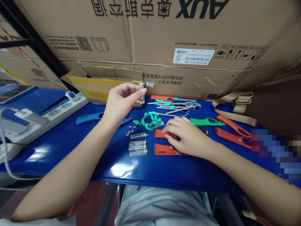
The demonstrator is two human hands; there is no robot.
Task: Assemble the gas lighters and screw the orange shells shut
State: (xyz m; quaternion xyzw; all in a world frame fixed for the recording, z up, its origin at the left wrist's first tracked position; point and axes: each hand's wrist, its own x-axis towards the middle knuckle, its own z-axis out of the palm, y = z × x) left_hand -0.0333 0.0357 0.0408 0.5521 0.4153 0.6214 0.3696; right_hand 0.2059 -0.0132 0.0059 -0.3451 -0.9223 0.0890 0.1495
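Note:
My left hand (124, 100) is raised at the front of the cardboard box, thumb and fingers pinching a see-through lighter fuel tank (142, 98) upright. My right hand (184, 135) is low over the table, its curled fingers and thumb closed on the upper orange lighter casing half (160, 133); the palm side is hidden. Just below it lies a second orange casing half (162, 149) with metal parts inside, partly under the hand. Several see-through fuel tanks (138, 147) lie in a row to the left of the casings. Teal plastic pieces (149, 121) are heaped behind them.
Metal lighter tubes with wires (176, 106) lie at the back. Green (207, 121) and red casings (232, 138) are on the right, near a tan strap (235, 110). A blue casing (90, 118) and a power strip (54, 113) are leftward. A large cardboard box (150, 37) stands behind.

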